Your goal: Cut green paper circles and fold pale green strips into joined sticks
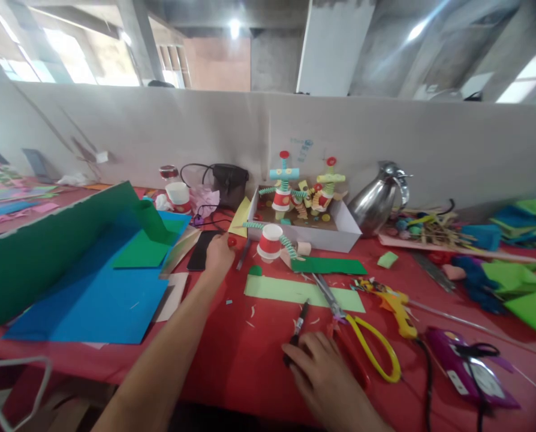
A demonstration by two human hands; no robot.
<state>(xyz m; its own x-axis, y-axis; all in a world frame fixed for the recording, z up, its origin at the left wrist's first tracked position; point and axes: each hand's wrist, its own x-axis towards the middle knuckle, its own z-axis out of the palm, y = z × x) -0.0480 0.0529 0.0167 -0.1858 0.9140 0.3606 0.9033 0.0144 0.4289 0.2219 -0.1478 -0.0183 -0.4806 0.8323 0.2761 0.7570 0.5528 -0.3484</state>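
My left hand [219, 255] reaches forward with its fingers closed on a small red round piece [232, 242]. Under and beside that hand lies a black phone [199, 252]. My right hand [319, 366] is low near the table's front, its thumb and fingers closed around the back end of a black pen [300, 321]. The pen's tip touches or nearly touches a light green paper strip [290, 289]. Scissors [371, 342] with yellow and red handles lie just right of it. A red and white paper cup figure [270, 240] with springy paper arms stands beyond the strip.
A white box [306, 235] holding finished cup figures stands at the back, with a steel jug [378, 198] to its right. Blue card [92, 300] covers the left. A yellow glue gun [400, 312] and purple device [470, 366] with cables lie right.
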